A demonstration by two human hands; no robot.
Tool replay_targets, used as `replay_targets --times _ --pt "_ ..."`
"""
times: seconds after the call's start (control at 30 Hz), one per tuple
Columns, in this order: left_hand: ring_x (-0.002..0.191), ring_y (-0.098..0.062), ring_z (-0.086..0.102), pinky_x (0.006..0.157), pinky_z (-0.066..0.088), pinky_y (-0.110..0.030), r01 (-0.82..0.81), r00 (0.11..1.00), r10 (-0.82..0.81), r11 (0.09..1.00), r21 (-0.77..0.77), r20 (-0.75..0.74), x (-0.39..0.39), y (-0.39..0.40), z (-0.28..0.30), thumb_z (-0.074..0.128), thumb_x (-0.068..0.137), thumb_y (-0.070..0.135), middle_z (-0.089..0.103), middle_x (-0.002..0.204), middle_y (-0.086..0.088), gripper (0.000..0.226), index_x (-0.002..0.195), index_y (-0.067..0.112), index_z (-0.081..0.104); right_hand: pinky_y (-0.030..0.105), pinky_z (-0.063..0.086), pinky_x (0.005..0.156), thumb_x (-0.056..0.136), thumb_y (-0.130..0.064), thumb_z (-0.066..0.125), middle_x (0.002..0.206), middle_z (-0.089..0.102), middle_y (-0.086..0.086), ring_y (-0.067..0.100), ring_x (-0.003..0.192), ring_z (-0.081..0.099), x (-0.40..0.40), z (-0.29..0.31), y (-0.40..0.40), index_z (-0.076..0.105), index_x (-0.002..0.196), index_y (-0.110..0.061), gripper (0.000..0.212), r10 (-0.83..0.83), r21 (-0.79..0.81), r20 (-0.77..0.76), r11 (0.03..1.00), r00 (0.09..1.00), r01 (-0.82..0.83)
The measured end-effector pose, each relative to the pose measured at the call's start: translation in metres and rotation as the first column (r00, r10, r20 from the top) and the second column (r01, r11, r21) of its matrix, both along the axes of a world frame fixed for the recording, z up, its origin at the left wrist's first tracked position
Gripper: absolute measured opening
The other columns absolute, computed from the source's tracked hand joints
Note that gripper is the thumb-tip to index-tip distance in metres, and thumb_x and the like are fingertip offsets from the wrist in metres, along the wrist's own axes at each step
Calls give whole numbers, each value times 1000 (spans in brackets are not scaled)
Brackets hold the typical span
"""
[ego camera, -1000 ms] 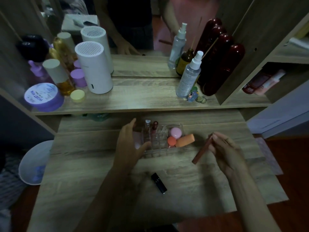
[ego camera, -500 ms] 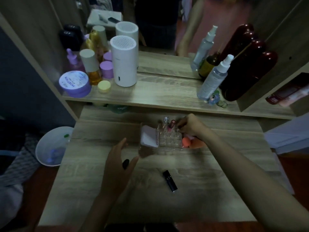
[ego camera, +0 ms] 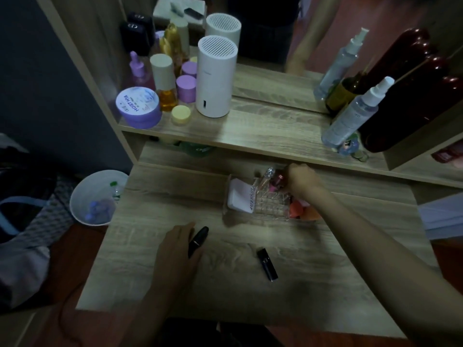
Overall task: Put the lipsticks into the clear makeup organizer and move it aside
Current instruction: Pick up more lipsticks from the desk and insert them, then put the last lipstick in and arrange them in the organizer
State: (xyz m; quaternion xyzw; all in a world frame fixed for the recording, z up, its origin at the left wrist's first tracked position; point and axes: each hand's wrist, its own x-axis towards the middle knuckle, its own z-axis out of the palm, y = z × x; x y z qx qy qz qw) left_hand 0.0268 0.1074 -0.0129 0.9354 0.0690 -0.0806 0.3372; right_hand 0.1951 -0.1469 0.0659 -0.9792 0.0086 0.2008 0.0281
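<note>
My right hand (ego camera: 302, 181) pinches a lipstick (ego camera: 278, 180) upright in the organizer's (ego camera: 269, 204) back row, near the bench's (ego camera: 175, 284) rear edge. My left hand (ego camera: 175, 242) closes on a black tube (ego camera: 198, 241) pointing away-right. Another lipstick (ego camera: 267, 264) lies on open bench, pointing away-left.

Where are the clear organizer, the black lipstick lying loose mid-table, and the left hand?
clear organizer (ego camera: 269, 205): head view, front grid of empty slots.
black lipstick (ego camera: 267, 264): head view, middle of the tube, lying flat on the table.
left hand (ego camera: 175, 249): head view, back of the hand.
</note>
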Motion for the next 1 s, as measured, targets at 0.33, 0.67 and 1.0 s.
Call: replay_targets --times 0.33,0.67,1.0 --pt "89 -9 50 73 36 -25 8 1000 -7 995 -96 13 12 -11 7 64 82 17 58 107 1 31 112 18 59 41 51 82 82 -8 65 110 67 25 38 103 63 -8 -3 -5 64 106 0 25 -95 135 69 987 993 86" --pt "88 -6 61 78 55 -19 142 976 -61 909 -391 211 45 -66 49 67 80 1 60 97 6 27 97 20 56 39 50 87 81 -14 69 117 55 12 25 107 52 -90 5 -10 58 115 -13 36 -218 353 518 935 827 26" --pt "88 -16 64 80 55 -21 114 966 -12 915 -387 257 102 -113 49 71 74 -2 66 96 -16 21 91 4 59 32 46 91 86 -35 56 144 36 0 21 121 49 -200 -59 13 37 136 -27 54 -149 369 58 922 987 117"
